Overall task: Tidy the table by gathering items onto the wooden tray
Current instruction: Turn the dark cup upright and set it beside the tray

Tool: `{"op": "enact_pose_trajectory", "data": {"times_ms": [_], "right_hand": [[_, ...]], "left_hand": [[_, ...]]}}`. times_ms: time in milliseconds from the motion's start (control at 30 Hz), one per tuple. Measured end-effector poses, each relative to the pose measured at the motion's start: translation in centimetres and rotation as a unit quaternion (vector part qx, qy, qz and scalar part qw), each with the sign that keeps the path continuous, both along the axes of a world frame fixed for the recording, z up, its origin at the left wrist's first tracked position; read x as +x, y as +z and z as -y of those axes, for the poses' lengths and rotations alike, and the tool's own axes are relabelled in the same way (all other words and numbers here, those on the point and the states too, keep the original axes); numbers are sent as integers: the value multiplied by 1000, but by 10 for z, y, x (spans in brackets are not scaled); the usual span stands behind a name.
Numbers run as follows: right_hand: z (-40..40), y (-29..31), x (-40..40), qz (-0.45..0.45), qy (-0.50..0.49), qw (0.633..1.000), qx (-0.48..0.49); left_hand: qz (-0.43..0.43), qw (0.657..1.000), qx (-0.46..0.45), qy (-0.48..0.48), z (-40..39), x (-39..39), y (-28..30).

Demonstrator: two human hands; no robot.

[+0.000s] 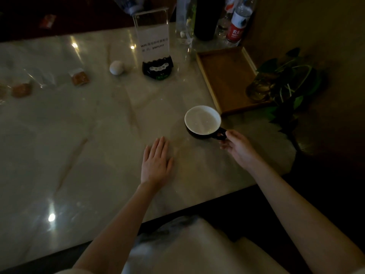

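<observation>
The right hand [238,146] is pinching the handle of the mug [203,120], sitting just near of the wooden tray [227,76]; left hand [157,162] is lying flat, released, on the counter [79,135]; lift level, clearing the rim

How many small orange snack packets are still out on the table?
2 clearly. One packet lies left of the white ball; another sits farther left, near the table edge. A third may sit cut off at the frame's left border.
</observation>
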State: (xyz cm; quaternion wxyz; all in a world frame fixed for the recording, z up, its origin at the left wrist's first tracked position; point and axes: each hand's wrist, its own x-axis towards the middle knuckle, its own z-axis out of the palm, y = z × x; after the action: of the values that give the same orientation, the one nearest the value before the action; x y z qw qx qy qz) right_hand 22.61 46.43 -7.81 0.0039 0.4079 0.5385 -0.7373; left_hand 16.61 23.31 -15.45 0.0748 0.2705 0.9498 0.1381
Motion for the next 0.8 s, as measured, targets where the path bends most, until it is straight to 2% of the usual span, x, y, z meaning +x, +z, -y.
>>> {"op": "enact_pose_trajectory", "data": {"times_ms": [367, 500, 667, 800], "right_hand": [[5, -17, 7, 15, -65, 998, -18], [6, -15, 6, 20, -55, 998, 5], [11, -14, 7, 72, 8, 987, 142], [14, -4, 10, 89, 105, 949, 283]], "left_hand": [[5, 1000, -1, 2, -1, 0, 1], [7, 1000, -2, 2, -1, -1, 0], [7, 1000, -11, -3, -1, -1, 1], [14, 1000, -19, -10, -1, -2, 3]]}}
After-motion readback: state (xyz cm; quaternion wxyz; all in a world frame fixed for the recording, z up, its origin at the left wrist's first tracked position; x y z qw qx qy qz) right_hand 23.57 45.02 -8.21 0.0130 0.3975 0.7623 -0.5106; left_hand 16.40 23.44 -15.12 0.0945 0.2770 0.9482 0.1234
